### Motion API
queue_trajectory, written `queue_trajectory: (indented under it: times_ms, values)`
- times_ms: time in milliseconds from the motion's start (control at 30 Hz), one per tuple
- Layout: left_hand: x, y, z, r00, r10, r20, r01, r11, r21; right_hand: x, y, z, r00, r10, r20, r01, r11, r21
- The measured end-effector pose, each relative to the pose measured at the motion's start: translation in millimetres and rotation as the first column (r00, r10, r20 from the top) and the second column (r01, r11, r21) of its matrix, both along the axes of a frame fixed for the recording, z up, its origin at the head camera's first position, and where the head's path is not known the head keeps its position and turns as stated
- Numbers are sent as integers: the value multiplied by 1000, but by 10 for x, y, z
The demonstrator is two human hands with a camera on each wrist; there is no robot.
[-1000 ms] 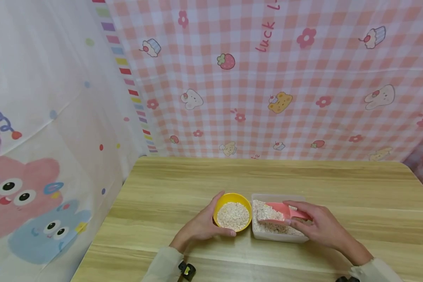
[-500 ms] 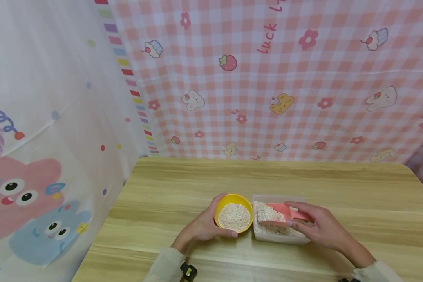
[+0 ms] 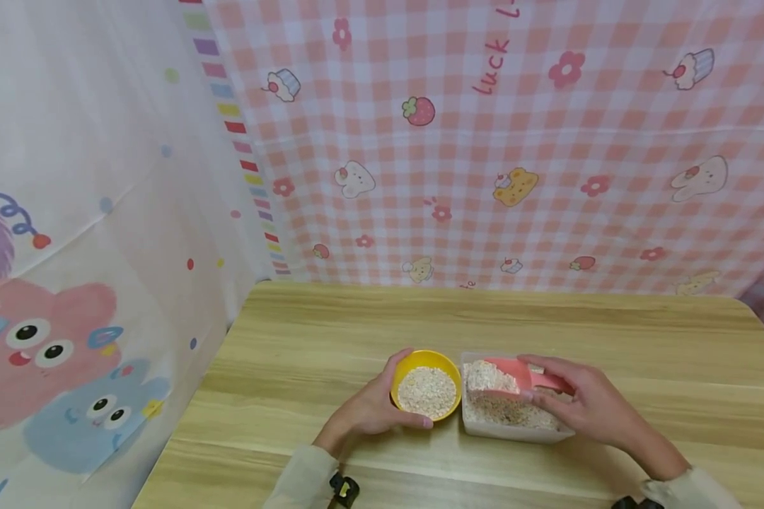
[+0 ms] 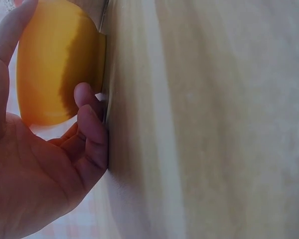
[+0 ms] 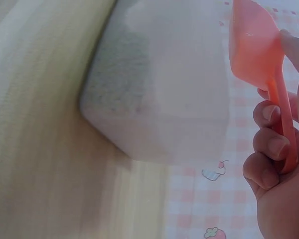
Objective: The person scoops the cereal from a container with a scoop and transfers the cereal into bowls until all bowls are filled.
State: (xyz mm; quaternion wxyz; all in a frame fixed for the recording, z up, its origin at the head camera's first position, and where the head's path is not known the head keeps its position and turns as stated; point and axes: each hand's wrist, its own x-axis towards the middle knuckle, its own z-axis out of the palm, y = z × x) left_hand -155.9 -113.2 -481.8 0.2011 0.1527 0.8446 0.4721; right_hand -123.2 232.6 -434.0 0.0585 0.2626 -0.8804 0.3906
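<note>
Where the head view cuts off at its lower edge, both forearms run out of frame, so only the sleeve cuffs and wrist straps show. At far left a cartoon-printed curtain (image 3: 70, 283) hangs beside the bench (image 3: 331, 318), and a pink checked cloth (image 3: 516, 141) covers the wall behind it. The left hand (image 3: 366, 410) cups the yellow bowl (image 3: 414, 360) from its left side, thumb curved along the far rim and fingers wrapped under the near edge; the left wrist view shows those curled fingers (image 4: 89, 124) pressed against the bowl's wall (image 4: 55, 64), though the bowl's contents are hidden there. From the head view the bowl holds pale oat flakes (image 3: 428, 391) and stands on the bench touching, or just beside, the clear plastic tub (image 3: 516, 433); I cannot tell which. The tub holds more flakes, partly hidden by the scoop and fingers. The right hand (image 3: 586, 406) grips the pink scoop (image 3: 512, 371) by its handle, fingers curled round it, as the right wrist view confirms (image 5: 269, 144). The scoop sits over the tub's far half, loaded with flakes, its long axis running left-right with the mouth pointing left toward the bowl and the handle toward the right. In the right wrist view the tub (image 5: 159, 99) is blurred.
</note>
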Motion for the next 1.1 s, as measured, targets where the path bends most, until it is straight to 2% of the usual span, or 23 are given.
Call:
queue_trajectory:
  times_ms: [267, 733, 900, 1100]
  values:
    - [1, 2, 5, 1000, 9, 9, -9, 1000, 0, -30, -26, 89, 1000, 16, -4, -16, 1000, 8]
    - [1, 1, 10, 1000, 13, 22, -13, 1000, -3, -112, -261, 229, 1000, -10, -30, 13, 994, 112]
    - [1, -3, 3, 1000, 10, 20, -10, 1000, 3, -138, -348, 251, 998, 22, -64, -15, 994, 107]
    - [-5, -6, 0, 1000, 2, 8, -2, 1000, 3, -172, -408, 251, 990, 41, -131, -21, 988, 153]
